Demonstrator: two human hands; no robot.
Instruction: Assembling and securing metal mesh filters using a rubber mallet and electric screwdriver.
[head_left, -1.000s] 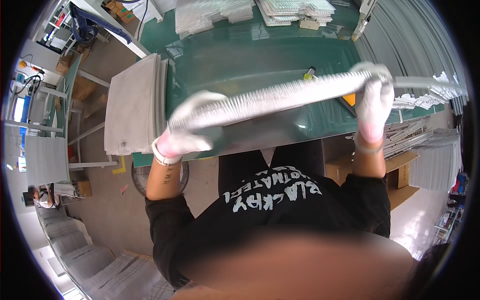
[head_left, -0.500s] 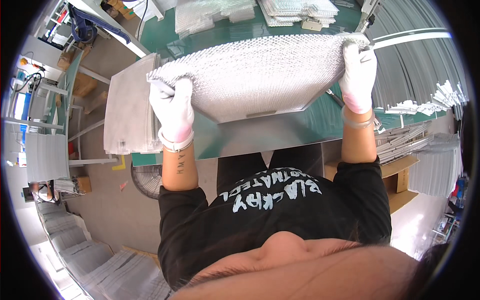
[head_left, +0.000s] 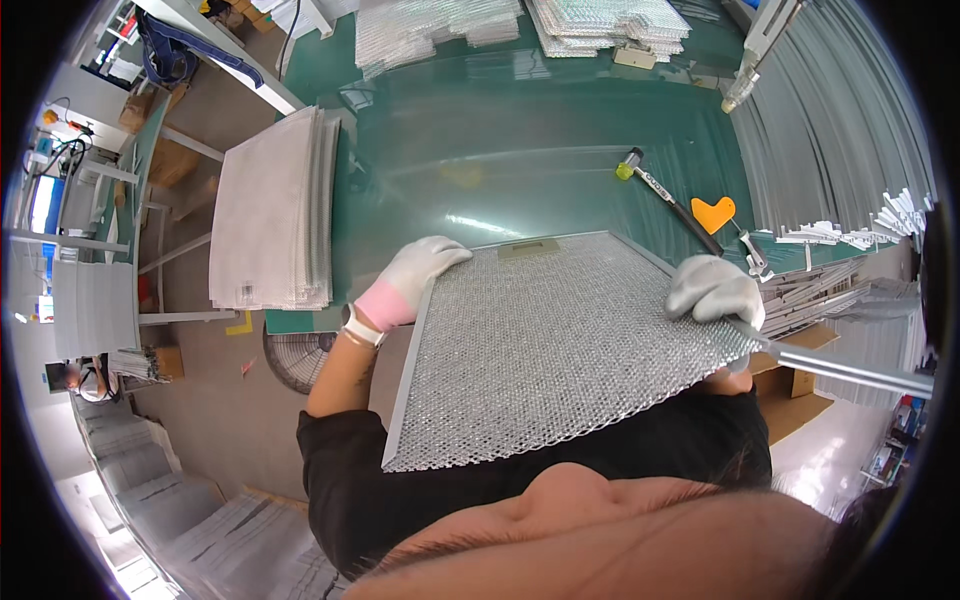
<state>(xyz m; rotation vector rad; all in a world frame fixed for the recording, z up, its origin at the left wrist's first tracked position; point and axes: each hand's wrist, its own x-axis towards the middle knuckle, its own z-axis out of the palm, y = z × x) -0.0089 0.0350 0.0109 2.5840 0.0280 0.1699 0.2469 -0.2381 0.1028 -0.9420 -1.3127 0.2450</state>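
A silver metal-mesh filter panel (head_left: pixel 550 340) is tilted in front of my body, its near edge bare wavy mesh. Thin metal framing runs along its left, far and right sides, with a small plate (head_left: pixel 529 249) on the far side. My left hand (head_left: pixel 425 268), in a white glove with a pink cuff, grips the panel's far left corner. At the right side my gloved right hand (head_left: pixel 715 290) is closed on the panel's edge, its thumb hidden. From beside that hand a metal frame strip (head_left: pixel 850 368) sticks out to the right.
On the green table (head_left: pixel 480 150) lie a mallet (head_left: pixel 672 196), an orange heart-shaped piece (head_left: pixel 713 215) and a metal clamp-like tool (head_left: pixel 752 254). Mesh sheets (head_left: pixel 270 210) are stacked at left, more mesh (head_left: pixel 435 30) at the back. Long metal strips (head_left: pixel 830 140) fill the right side.
The panel has come down and toward me, from raised over the table to tilted before my body. Both hands moved nearer with it; the loose strip now points right and nearer. The mallet has become visible.
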